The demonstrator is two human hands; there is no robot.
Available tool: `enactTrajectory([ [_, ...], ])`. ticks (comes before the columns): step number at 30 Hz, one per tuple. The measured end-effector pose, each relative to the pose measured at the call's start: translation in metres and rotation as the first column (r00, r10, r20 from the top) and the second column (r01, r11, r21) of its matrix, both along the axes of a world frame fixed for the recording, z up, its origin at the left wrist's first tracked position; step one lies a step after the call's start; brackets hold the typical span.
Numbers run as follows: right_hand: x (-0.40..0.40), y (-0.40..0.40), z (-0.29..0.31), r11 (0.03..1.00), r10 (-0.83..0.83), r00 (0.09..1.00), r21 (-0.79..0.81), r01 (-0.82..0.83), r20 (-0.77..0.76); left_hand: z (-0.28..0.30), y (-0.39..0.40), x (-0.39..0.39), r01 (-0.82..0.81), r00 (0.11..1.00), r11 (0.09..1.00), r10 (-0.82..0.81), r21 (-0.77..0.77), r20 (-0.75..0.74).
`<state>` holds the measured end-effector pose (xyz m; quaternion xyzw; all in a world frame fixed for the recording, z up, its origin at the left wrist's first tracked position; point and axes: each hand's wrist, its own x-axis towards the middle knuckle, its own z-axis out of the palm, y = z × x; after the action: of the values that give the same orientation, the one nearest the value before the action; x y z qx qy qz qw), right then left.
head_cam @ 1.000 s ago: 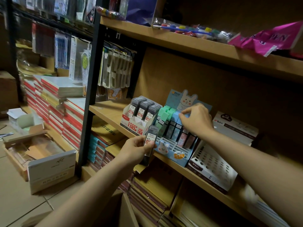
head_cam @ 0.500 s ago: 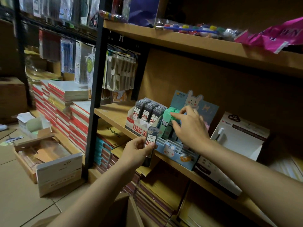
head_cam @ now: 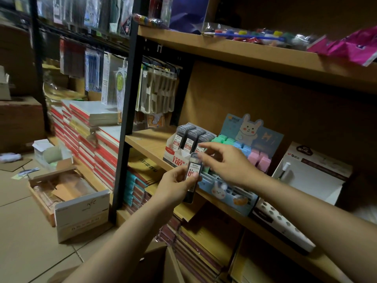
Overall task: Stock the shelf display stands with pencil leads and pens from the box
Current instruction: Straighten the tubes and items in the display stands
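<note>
The left hand (head_cam: 175, 185) holds a dark case of pencil leads (head_cam: 194, 174) out in front of the middle shelf (head_cam: 146, 142). Its grip is closed around the lower part of the case, with the thumb on the white and red label. The case stands almost upright, and its bottom end hangs below the front edge of the shelf.

The right hand (head_cam: 228, 164) reaches in from the right. Its fingers are spread and a little bent, and its grip is apart and holds nothing. The fingertips (head_cam: 201, 155) sit right at the top of the case. I cannot tell if they touch it.

Just behind the hands, a white and red stand (head_cam: 177, 158) sits on the shelf. Three rows of the same dark lead cases (head_cam: 192, 136) stand in it. Right beside it is a blue stand with a bunny picture (head_cam: 247, 128) on its back card. This stand holds green (head_cam: 221, 139), blue (head_cam: 243, 149) and pink cases (head_cam: 260, 158) in rows. The right hand hides part of the front of it.

Further right, a white stand with round holes (head_cam: 285, 225) sits on the same shelf. One white pen (head_cam: 284, 170) stands in it.

The top shelf (head_cam: 244, 52) holds little paint pots and pink packets (head_cam: 350, 48). On the left, red and white notebooks (head_cam: 98, 139) are piled up. An open cardboard box (head_cam: 67, 198) sits on the floor.
</note>
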<state>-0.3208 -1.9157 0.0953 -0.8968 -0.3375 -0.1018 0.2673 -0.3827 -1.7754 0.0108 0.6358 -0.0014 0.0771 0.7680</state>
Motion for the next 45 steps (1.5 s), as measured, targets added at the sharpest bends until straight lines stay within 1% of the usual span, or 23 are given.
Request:
enactTrajectory([
  [1, -0.001, 0.004, 0.000, 0.999, 0.021, 0.999, -0.030, -0.022, -0.039, 0.002, 0.001, 0.001, 0.008, 1.000, 1.000, -0.009, 0.021, 0.021],
  [3, 0.000, 0.011, 0.003, 0.998, 0.012, 1.000, -0.062, -0.014, -0.026, 0.005, 0.003, 0.002, 0.000, 0.999, 0.999, -0.003, 0.054, 0.052],
  [4, 0.002, 0.014, 0.009, 0.999, 0.001, 1.000, -0.044, -0.002, -0.010, 0.006, 0.004, 0.004, -0.024, 0.998, 0.998, 0.021, 0.056, 0.059],
  [6, 0.010, 0.018, 0.025, 0.998, -0.037, 0.999, 0.060, 0.035, 0.032, 0.007, 0.012, 0.009, -0.138, 0.989, 0.985, 0.130, 0.101, 0.076],
  [7, 0.016, 0.019, 0.035, 0.991, -0.069, 0.995, 0.123, 0.061, 0.065, 0.007, 0.017, 0.011, -0.223, 0.973, 0.959, 0.207, 0.174, 0.103],
  [8, 0.022, 0.021, 0.044, 0.981, -0.106, 0.988, 0.171, 0.087, 0.108, 0.006, 0.023, 0.013, -0.304, 0.951, 0.915, 0.274, 0.266, 0.144],
  [9, 0.028, 0.024, 0.052, 0.975, -0.143, 0.978, 0.191, 0.112, 0.151, 0.004, 0.029, 0.014, -0.357, 0.932, 0.867, 0.309, 0.347, 0.188],
  [10, 0.035, 0.028, 0.056, 0.974, -0.168, 0.969, 0.183, 0.135, 0.183, 0.002, 0.035, 0.017, -0.376, 0.925, 0.834, 0.312, 0.404, 0.217],
  [13, 0.053, 0.047, 0.056, 0.980, -0.188, 0.960, 0.104, 0.169, 0.209, -0.003, 0.046, 0.029, -0.320, 0.947, 0.802, 0.253, 0.505, 0.198],
  [16, 0.067, 0.065, 0.050, 0.975, -0.213, 0.958, 0.101, 0.196, 0.191, -0.007, 0.043, 0.040, -0.239, 0.971, 0.781, 0.183, 0.577, 0.156],
  [19, 0.076, 0.079, 0.043, 0.973, -0.224, 0.957, 0.105, 0.207, 0.183, -0.014, 0.038, 0.048, -0.188, 0.982, 0.768, 0.129, 0.612, 0.140],
  [21, 0.078, 0.086, 0.037, 0.977, -0.211, 0.959, 0.078, 0.200, 0.189, -0.019, 0.039, 0.051, -0.173, 0.984, 0.766, 0.111, 0.619, 0.137],
  [25, 0.078, 0.095, 0.031, 0.973, -0.196, 0.927, -0.056, 0.225, 0.321, -0.026, 0.040, 0.052, -0.172, 0.984, 0.746, 0.094, 0.644, 0.155],
  [29, 0.077, 0.099, 0.023, 0.956, -0.184, 0.922, -0.156, 0.248, 0.341, -0.029, 0.040, 0.053, -0.132, 0.990, 0.733, 0.068, 0.667, 0.121],
  [32, 0.076, 0.100, 0.015, 0.941, -0.145, 0.900, -0.223, 0.253, 0.411, -0.031, 0.038, 0.052, -0.115, 0.992, 0.732, 0.047, 0.671, 0.119],
  [34, 0.072, 0.098, 0.018, 0.940, -0.129, 0.887, -0.231, 0.252, 0.443, -0.033, 0.038, 0.050, -0.113, 0.992, 0.725, 0.039, 0.679, 0.123],
  [35, 0.069, 0.094, 0.020, 0.949, -0.129, 0.887, -0.204, 0.240, 0.443, -0.034, 0.039, 0.049, -0.113, 0.991, 0.714, 0.035, 0.691, 0.127],
  [37, 0.059, 0.081, 0.023, 0.981, -0.126, 0.898, -0.079, 0.175, 0.421, -0.035, 0.042, 0.043, -0.117, 0.990, 0.675, 0.024, 0.729, 0.136],
  [39, 0.036, 0.063, 0.017, 0.998, -0.059, 0.904, 0.043, 0.046, 0.423, -0.038, 0.047, 0.032, -0.119, 0.988, 0.642, -0.001, 0.757, 0.157],
  [40, 0.019, 0.052, 0.010, 0.997, -0.010, 0.900, 0.068, -0.022, 0.435, -0.040, 0.051, 0.024, -0.119, 0.987, 0.618, -0.015, 0.777, 0.162],
  [42, -0.015, 0.029, -0.018, 0.988, 0.104, 0.902, 0.057, -0.141, 0.418, -0.045, 0.058, 0.004, -0.111, 0.986, 0.526, -0.049, 0.843, 0.160],
  [43, -0.032, 0.017, -0.038, 0.980, 0.172, 0.911, 0.031, -0.198, 0.374, -0.049, 0.061, -0.008, -0.096, 0.985, 0.465, -0.080, 0.880, 0.150],
  [45, -0.063, -0.004, -0.083, 0.949, 0.316, 0.927, -0.046, -0.313, 0.203, -0.065, 0.066, -0.039, -0.038, 0.981, 0.320, -0.167, 0.947, 0.095],
])
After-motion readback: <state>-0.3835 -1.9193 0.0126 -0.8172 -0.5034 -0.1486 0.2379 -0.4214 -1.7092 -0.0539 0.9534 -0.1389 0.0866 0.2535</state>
